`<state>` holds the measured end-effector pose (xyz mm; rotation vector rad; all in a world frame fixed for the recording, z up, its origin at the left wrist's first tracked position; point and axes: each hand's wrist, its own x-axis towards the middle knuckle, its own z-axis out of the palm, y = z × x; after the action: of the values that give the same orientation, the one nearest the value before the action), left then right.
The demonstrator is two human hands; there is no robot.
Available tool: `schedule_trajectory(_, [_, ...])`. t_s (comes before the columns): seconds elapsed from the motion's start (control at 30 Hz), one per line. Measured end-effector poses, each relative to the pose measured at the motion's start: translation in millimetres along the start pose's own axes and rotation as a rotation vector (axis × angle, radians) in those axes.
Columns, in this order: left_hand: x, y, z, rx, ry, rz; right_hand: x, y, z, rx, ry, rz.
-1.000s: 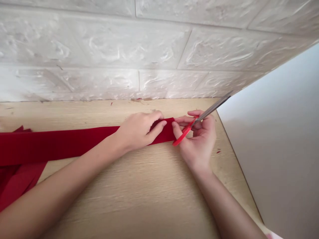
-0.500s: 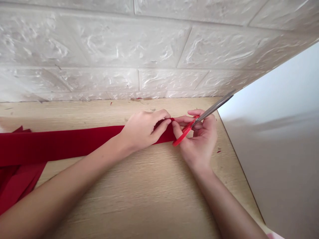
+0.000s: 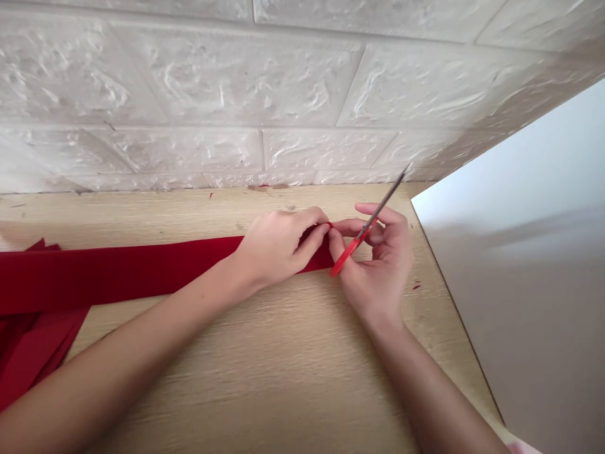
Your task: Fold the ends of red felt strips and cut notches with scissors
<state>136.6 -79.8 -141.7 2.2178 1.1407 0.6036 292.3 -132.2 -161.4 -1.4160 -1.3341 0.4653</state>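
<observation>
A long dark red fabric strip [image 3: 142,268] runs from the left edge to the middle of the wooden table. My left hand [image 3: 283,244] pinches the upper corner of its right end between thumb and fingers. Right beside it, thumb and index finger of my right hand [image 3: 375,261] pinch at the same corner. Red-handled scissors [image 3: 348,253] hang on my right hand, their blades together and pointing up and right toward the wall. The fingertips hide the exact fold of the fabric corner.
More red fabric pieces [image 3: 40,343] lie piled at the lower left, partly beneath the strip. A white textured brick-pattern wall [image 3: 255,82] borders the back of the table [image 3: 265,372]. A white panel [image 3: 529,252] stands at the right. Small red scraps lie around.
The scissors have swung, so their blades now point more steeply upward and their tip is further left. Both hands keep pinching the fabric corner, with the left hand shifted slightly right.
</observation>
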Motion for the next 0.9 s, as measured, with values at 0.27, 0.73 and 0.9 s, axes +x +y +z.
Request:
schedule_trajectory(0.27, [0.7,-0.5,2.3,-0.019,0.013,-0.001,0.8,-1.0,-0.4,0.04,-0.005,0.032])
schedule_trajectory(0.73, [1.1,3.5,3.2,0.056,-0.021,-0.033,-0.9,0.3,-0.6,-0.047,0.002,0.0])
schedule_trajectory(0.9, [0.6,5.5,4.3,0.108,-0.053,-0.035,0.1,2.1,-0.4,-0.006,-0.041,0.039])
